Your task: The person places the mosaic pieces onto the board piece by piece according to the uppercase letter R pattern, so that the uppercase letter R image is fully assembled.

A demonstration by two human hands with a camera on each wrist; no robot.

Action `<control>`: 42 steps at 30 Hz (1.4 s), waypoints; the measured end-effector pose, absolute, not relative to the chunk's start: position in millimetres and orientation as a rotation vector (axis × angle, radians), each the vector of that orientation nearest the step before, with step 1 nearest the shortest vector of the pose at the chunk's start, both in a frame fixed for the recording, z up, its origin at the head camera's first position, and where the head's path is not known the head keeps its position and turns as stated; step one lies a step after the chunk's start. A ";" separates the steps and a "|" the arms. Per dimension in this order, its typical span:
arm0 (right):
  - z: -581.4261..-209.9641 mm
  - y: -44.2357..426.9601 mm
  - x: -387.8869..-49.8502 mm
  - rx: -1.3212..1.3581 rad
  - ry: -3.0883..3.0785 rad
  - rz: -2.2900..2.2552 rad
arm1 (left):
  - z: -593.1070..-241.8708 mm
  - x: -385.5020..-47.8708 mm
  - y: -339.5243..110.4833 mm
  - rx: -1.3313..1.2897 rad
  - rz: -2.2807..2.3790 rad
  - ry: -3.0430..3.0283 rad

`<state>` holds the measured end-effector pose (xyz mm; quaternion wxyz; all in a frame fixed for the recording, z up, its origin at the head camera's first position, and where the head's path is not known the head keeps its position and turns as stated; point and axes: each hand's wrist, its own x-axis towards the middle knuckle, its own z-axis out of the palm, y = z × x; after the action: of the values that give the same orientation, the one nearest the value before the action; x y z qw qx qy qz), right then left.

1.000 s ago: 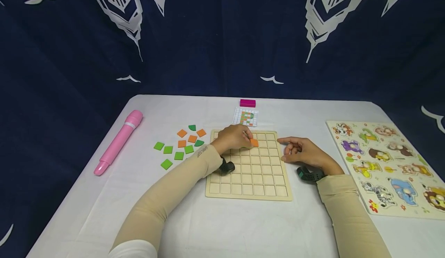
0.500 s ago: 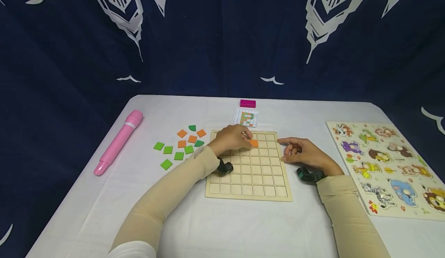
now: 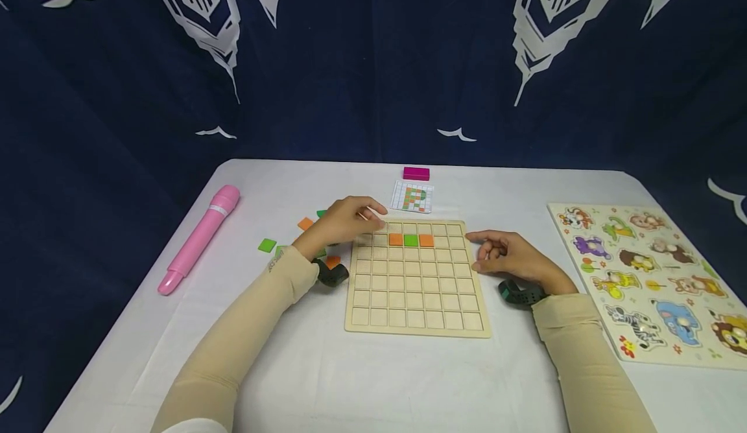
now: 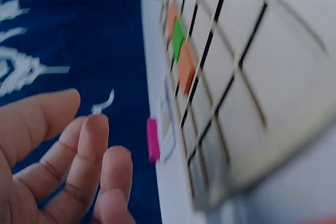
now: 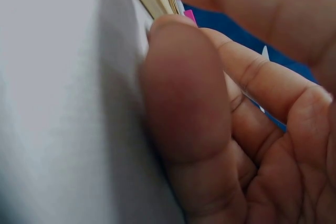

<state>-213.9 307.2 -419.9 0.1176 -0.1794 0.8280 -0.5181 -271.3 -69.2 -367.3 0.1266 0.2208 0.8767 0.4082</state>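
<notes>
On the wooden grid board (image 3: 415, 284), an orange tile (image 3: 395, 240), a green tile (image 3: 411, 240) and another orange tile (image 3: 426, 240) lie side by side in one row near the far edge. My left hand (image 3: 347, 219) hovers at the board's far left corner, over part of the loose tiles. In the left wrist view its fingers (image 4: 94, 135) are bent loosely and apart, with nothing between them. My right hand (image 3: 513, 258) is at the board's right edge, index finger stretched to it and the other fingers loosely curled, holding nothing.
Loose green tiles (image 3: 267, 245) and orange tiles (image 3: 305, 223) lie left of the board, partly hidden by my left arm. Behind it are a pattern card (image 3: 412, 196) and a magenta block (image 3: 416, 174). A pink microphone-shaped object (image 3: 201, 238) lies left, an animal puzzle board (image 3: 653, 284) right.
My left hand has let go of the right-hand orange tile and moved left to the board's corner, uncovering the green and other orange tile. The right hand has stayed put.
</notes>
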 end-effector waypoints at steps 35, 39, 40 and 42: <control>-417.4 306.6 -213.2 -0.517 2.400 -1.532 | -386.0 -301.8 -155.7 0.233 1.444 2.650; -417.4 306.6 -212.9 -0.517 2.393 -1.540 | -391.5 -304.7 -157.7 0.174 1.404 2.659; -417.5 306.6 -212.8 -0.520 2.394 -1.539 | -392.7 -304.9 -158.5 0.167 1.384 2.660; -417.6 306.5 -212.6 -0.520 2.394 -1.536 | -395.0 -305.8 -160.4 0.160 1.344 2.657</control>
<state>-212.6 306.5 -417.6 0.1244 -0.1785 0.8215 -0.5270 -305.8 -160.4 -395.0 0.0797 0.0534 0.8883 0.4492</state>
